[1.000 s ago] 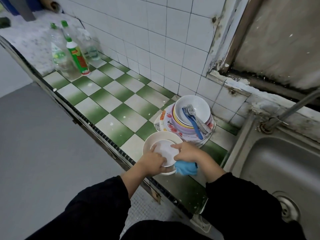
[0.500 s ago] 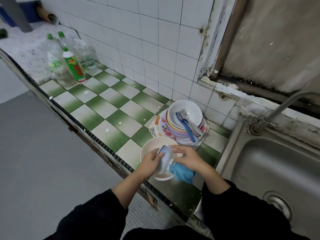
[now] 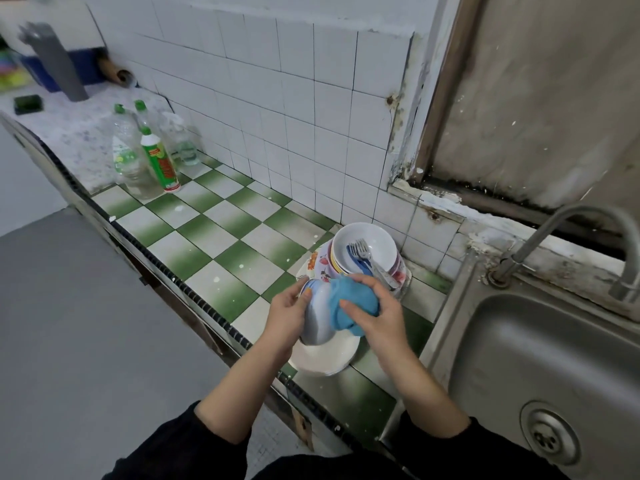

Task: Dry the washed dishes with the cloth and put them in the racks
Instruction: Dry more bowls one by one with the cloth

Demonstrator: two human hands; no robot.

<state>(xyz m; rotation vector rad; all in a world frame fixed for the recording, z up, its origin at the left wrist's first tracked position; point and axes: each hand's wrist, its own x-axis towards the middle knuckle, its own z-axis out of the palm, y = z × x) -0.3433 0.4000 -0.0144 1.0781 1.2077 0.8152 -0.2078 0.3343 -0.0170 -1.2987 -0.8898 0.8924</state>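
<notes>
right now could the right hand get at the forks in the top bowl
Probably yes: the forks lie uncovered in the white bowl just beyond the right hand, nothing between. But that hand grips the blue cloth.

The green-capped bottle (image 3: pixel 160 161) carries a red-and-green label; its print is too blurred to read.

Quick tally: four bottles (image 3: pixel 135 168), one blue cloth (image 3: pixel 351 304), one small bowl (image 3: pixel 317 320), one cream dish (image 3: pixel 327 358), two forks (image 3: pixel 361 248), one tap (image 3: pixel 588 216), one sink (image 3: pixel 519 358).
</notes>
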